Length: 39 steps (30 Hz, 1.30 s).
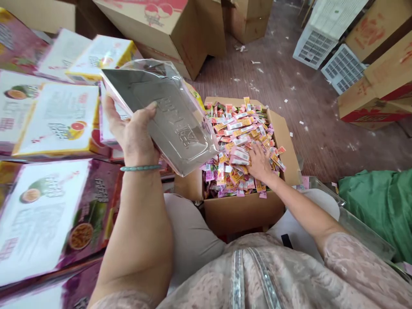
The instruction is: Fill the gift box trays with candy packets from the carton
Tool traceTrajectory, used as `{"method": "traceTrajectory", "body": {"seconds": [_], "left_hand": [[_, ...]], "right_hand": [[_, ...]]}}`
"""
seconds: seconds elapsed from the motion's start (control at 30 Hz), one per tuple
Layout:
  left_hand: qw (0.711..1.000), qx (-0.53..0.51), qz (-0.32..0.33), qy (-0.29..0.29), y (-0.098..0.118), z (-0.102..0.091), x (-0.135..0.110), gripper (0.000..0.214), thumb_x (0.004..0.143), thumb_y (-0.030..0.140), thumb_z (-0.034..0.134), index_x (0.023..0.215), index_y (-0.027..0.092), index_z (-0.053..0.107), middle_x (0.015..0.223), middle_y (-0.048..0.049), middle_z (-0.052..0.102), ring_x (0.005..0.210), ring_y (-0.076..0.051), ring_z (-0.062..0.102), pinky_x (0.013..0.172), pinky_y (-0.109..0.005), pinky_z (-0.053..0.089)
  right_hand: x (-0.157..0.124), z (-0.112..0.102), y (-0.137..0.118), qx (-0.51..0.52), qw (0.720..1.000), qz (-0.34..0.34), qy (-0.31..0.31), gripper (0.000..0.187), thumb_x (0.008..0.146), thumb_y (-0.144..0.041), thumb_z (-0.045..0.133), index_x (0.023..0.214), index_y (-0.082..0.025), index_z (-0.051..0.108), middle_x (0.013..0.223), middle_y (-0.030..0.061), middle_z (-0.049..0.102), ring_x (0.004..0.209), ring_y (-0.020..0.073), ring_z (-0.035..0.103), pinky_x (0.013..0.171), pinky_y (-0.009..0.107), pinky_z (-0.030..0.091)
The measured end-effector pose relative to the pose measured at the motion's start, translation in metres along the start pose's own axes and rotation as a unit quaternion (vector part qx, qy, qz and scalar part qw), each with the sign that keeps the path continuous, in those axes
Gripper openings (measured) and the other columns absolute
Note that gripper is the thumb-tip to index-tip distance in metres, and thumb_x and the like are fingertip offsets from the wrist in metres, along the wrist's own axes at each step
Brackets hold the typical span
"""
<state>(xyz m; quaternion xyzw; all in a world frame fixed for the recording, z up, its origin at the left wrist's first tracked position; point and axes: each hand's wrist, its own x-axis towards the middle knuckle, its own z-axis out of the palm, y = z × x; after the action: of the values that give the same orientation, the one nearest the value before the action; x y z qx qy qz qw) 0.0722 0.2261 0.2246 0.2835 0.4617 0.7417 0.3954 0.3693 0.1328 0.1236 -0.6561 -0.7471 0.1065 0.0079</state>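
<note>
My left hand (138, 124) grips a flat box with an embossed clear plastic face (174, 124), thumb over the face and fingers round its edge. The box is tilted, and loose clear film stands up along its far side. On my left wrist is a green bracelet (140, 168). Below and to the right, an open cardboard carton (244, 210) is heaped with small pink, orange and purple stick sachets (240, 124). My right hand (260, 163) lies on the heap with its fingers spread, touching sachets beside a pale pink bunch (240, 156).
Stacks of printed fruit boxes (58, 116) fill the left side. Large cartons (174, 30) stand ahead. White plastic crates (343, 68) and more cartons (380, 90) are at far right. A green cloth or sack (380, 210) lies at right. Paper scraps dot the wooden floor (273, 77).
</note>
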Motion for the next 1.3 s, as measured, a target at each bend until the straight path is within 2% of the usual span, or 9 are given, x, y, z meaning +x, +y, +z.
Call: {"method": "traceTrajectory", "body": {"seconds": [0.17, 0.3, 0.57, 0.7, 0.87, 0.93, 1.03, 1.1, 1.3], "left_hand": [[1.000, 0.015, 0.021, 0.007, 0.005, -0.006, -0.003, 0.044, 0.062, 0.002, 0.064, 0.100, 0.018, 0.049, 0.078, 0.0070, 0.062, 0.069, -0.008, 0.058, 0.073, -0.025, 0.050], [1.000, 0.009, 0.029, -0.004, 0.002, -0.016, 0.003, 0.044, 0.061, 0.005, 0.062, 0.101, 0.016, 0.049, 0.087, 0.0033, 0.060, 0.075, -0.009, 0.059, 0.081, -0.027, 0.052], [0.998, 0.014, 0.053, -0.024, -0.011, -0.022, 0.018, 0.046, 0.063, 0.005, 0.048, 0.108, 0.013, 0.046, 0.097, 0.0020, 0.059, 0.091, -0.011, 0.065, 0.104, -0.036, 0.050], [0.999, 0.026, 0.039, -0.008, -0.017, -0.007, 0.015, 0.046, 0.056, 0.011, 0.054, 0.101, 0.017, 0.048, 0.092, 0.0035, 0.059, 0.087, -0.012, 0.062, 0.095, -0.032, 0.053], [0.999, 0.025, -0.033, 0.032, -0.017, 0.009, 0.006, 0.043, 0.048, 0.013, 0.060, 0.091, 0.017, 0.053, 0.080, 0.0039, 0.060, 0.073, -0.011, 0.055, 0.072, -0.025, 0.050], [0.999, 0.010, -0.034, 0.029, -0.016, 0.011, 0.003, 0.045, 0.047, 0.013, 0.063, 0.091, 0.016, 0.055, 0.080, 0.0030, 0.062, 0.074, -0.012, 0.056, 0.071, -0.025, 0.049], [0.998, 0.010, -0.043, 0.034, -0.016, 0.013, 0.001, 0.049, 0.043, 0.014, 0.068, 0.091, 0.017, 0.055, 0.079, 0.0039, 0.064, 0.073, -0.012, 0.057, 0.071, -0.026, 0.050], [0.997, 0.023, -0.057, 0.038, -0.017, 0.015, 0.000, 0.053, 0.040, 0.016, 0.070, 0.091, 0.017, 0.057, 0.078, 0.0037, 0.065, 0.072, -0.013, 0.057, 0.069, -0.027, 0.050], [0.997, 0.043, -0.057, 0.028, -0.017, 0.021, -0.002, 0.055, 0.040, 0.018, 0.073, 0.093, 0.016, 0.060, 0.082, 0.0025, 0.067, 0.076, -0.014, 0.059, 0.069, -0.027, 0.050]], "right_hand": [[0.002, 0.025, -0.047, -0.023, 0.988, -0.111, -0.108, 0.090, 0.089, -0.048, 0.067, 0.166, -0.028, 0.024, 0.173, 0.0163, 0.017, 0.158, 0.0445, 0.009, 0.120, 0.074, 0.010], [-0.004, 0.058, -0.061, -0.077, 0.976, -0.154, -0.133, 0.088, 0.093, -0.047, 0.064, 0.167, -0.030, 0.022, 0.173, 0.0193, 0.010, 0.157, 0.0499, 0.004, 0.116, 0.079, 0.009], [-0.004, 0.099, -0.077, -0.080, 0.948, -0.227, -0.208, 0.079, 0.095, -0.032, 0.059, 0.165, -0.040, 0.024, 0.174, 0.0112, 0.017, 0.156, 0.0445, 0.016, 0.119, 0.070, 0.018], [0.007, 0.084, -0.083, -0.074, 0.938, -0.260, -0.219, 0.079, 0.092, -0.049, 0.066, 0.162, -0.041, 0.032, 0.173, 0.0116, 0.019, 0.155, 0.0461, 0.019, 0.118, 0.068, 0.021], [-0.005, 0.030, -0.057, -0.026, 0.935, -0.311, -0.169, 0.074, 0.092, -0.068, 0.061, 0.159, -0.045, 0.038, 0.171, 0.0059, 0.027, 0.151, 0.0421, 0.029, 0.120, 0.066, 0.023], [-0.008, 0.012, -0.026, -0.013, 0.961, -0.260, -0.096, 0.077, 0.093, -0.072, 0.058, 0.161, -0.045, 0.034, 0.173, 0.0047, 0.023, 0.155, 0.0406, 0.021, 0.123, 0.068, 0.014], [-0.005, 0.007, 0.026, -0.010, 0.996, -0.074, -0.056, 0.092, 0.086, -0.081, 0.059, 0.163, -0.041, 0.030, 0.175, 0.0083, 0.011, 0.157, 0.0476, 0.006, 0.120, 0.077, 0.007], [-0.001, 0.021, 0.050, -0.014, 0.996, 0.001, -0.093, 0.102, 0.082, -0.084, 0.061, 0.165, -0.037, 0.026, 0.175, 0.0121, 0.005, 0.156, 0.0516, 0.002, 0.117, 0.081, 0.008], [0.003, 0.078, 0.066, -0.023, 0.991, 0.033, -0.127, 0.092, 0.090, -0.073, 0.058, 0.166, -0.034, 0.022, 0.175, 0.0125, 0.003, 0.158, 0.0472, -0.003, 0.120, 0.077, 0.000]]}}
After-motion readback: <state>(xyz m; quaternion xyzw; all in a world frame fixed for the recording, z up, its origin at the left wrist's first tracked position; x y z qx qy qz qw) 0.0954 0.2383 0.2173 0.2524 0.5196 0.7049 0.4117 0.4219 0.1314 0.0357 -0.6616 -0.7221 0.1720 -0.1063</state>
